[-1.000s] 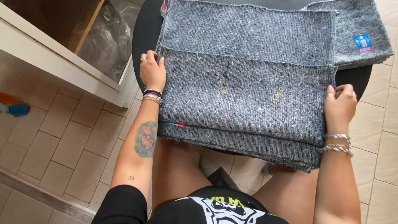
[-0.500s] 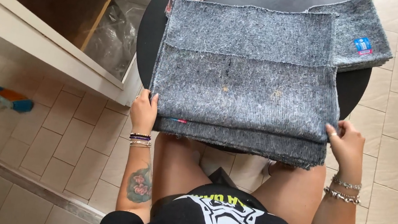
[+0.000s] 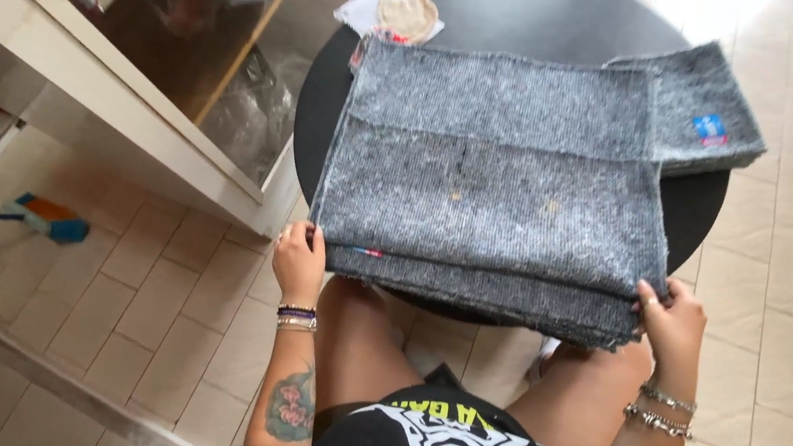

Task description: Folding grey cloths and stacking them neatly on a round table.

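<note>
Tiled floor (image 3: 157, 284), round black tabletop (image 3: 544, 9) carrying a folded grey cloth (image 3: 492, 184): left hand (image 3: 299, 260) and right hand (image 3: 675, 323) are each pinching a near corner, grip clenched on overhanging layers, which may be slipping apart if tugged unevenly.

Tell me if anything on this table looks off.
Slightly: the grey cloth stack overhangs the round table's near edge, held at both corners by the left hand and right hand. Small pale specks mark its top.
</note>
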